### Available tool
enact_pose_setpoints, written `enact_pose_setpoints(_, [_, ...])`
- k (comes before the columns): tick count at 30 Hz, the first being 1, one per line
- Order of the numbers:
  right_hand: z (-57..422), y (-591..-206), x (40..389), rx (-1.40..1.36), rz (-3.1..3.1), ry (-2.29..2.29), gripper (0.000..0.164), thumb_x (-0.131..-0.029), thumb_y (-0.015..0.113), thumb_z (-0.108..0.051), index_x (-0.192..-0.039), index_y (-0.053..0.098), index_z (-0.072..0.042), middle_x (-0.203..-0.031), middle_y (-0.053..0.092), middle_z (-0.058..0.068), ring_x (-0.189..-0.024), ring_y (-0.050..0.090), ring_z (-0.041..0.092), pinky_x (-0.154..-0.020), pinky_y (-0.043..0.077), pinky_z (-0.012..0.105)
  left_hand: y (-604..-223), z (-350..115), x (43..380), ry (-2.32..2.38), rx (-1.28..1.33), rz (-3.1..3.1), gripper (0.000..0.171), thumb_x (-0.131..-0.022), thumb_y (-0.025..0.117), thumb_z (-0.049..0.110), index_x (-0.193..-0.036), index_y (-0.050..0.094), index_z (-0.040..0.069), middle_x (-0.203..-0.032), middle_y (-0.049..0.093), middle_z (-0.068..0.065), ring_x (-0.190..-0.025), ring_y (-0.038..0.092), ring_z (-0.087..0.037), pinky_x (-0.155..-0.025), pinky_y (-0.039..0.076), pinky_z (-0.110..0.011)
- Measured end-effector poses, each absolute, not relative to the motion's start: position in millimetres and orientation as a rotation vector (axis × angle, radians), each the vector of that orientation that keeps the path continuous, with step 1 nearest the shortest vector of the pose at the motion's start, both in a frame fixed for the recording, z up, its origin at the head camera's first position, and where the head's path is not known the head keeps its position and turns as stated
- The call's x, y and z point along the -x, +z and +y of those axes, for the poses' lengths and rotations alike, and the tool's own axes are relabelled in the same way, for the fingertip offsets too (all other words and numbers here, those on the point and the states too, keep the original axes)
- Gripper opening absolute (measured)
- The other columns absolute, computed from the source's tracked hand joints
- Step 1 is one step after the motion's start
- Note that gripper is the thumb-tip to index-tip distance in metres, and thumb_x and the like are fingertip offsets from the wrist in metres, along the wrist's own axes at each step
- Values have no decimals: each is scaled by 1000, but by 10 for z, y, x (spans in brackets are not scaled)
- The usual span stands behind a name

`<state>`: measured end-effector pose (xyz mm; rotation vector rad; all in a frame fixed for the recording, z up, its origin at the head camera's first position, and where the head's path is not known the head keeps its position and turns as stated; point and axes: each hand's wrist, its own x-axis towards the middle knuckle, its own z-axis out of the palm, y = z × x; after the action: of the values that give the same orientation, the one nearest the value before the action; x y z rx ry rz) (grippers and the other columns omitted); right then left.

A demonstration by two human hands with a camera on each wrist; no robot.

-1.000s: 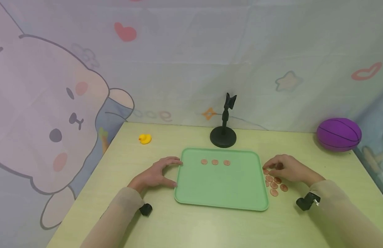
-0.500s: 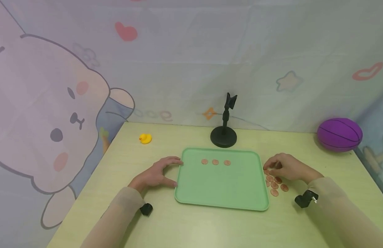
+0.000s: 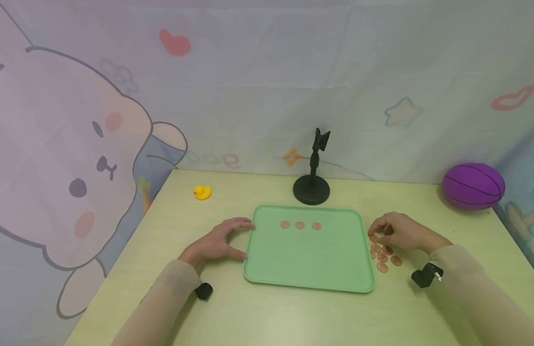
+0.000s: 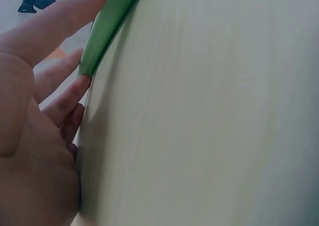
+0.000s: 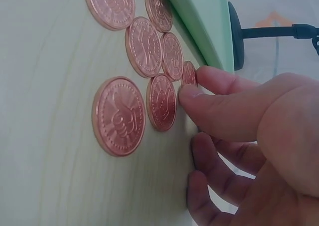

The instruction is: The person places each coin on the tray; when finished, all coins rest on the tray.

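A green tray (image 3: 309, 250) lies on the table, with three copper coins (image 3: 300, 225) in a row near its far edge. My left hand (image 3: 216, 241) rests at the tray's left side, fingers and thumb spread and touching its rim. Beyond the tray's right edge, several more copper coins (image 3: 382, 257) lie loosely clustered, some overlapping. There my right hand (image 3: 403, 232) has thumb and index finger at the farthest coin (image 5: 189, 75), pinching it by its edges while it is still down by the table. The right wrist view shows its other fingers loosely bent, and a hand design on the nearer coins.
Behind the tray stands a black stand (image 3: 311, 190) on a round base. A yellow rubber duck (image 3: 202, 192) sits at the back left, and a purple ball (image 3: 473, 186) at the back right. A printed cloth backdrop (image 3: 258, 86) hangs behind the table.
My right hand has shifted slightly rightward, with the farthest coin sliding a little away from the tray's edge. My left hand and the three coins on the tray stay as they were.
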<state>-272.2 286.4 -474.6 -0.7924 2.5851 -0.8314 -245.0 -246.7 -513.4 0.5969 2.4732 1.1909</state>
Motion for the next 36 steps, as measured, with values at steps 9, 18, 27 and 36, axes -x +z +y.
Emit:
enact_pose_setpoints(9, [2835, -4760, 2781, 820, 2612, -719, 19, -94, 71, 0, -98, 70, -18, -77, 57, -6, -71, 51, 10, -70, 45, 29, -5117, -2461, 2451, 1192, -591, 2476, 76, -77, 95, 32, -145, 61, 31, -164, 41, 0, -155, 28, -32, -126, 18, -63])
enact_pose_setpoints(18, [2751, -4737, 2771, 811, 2622, -676, 42, -74, 51, 19, -93, 65, -16, -69, 45, -7, -64, 42, 11, -60, 34, 26, -5113, -2455, 2441, 1216, -572, 2455, 76, -77, 95, 31, -145, 61, 31, -164, 41, 0, -156, 27, -32, -126, 17, -63])
enact_pose_setpoints(27, [2737, -4760, 2774, 819, 2656, -661, 40, -70, 51, 18, -90, 63, -15, -68, 46, -6, -65, 42, 11, -61, 33, 27, -5116, -2458, 2432, 1208, -564, 2458, 77, -77, 96, 30, -145, 61, 31, -165, 40, 0, -156, 26, -32, -126, 17, -64])
enact_pose_setpoints(36, [2745, -4780, 2777, 774, 2646, -664, 40, -71, 52, 17, -91, 62, -15, -68, 48, -6, -65, 46, 13, -62, 36, 28, -5117, -2464, 2437, 1203, -567, 2459, 77, -78, 95, 31, -146, 60, 31, -165, 40, 0, -156, 25, -33, -126, 17, -65])
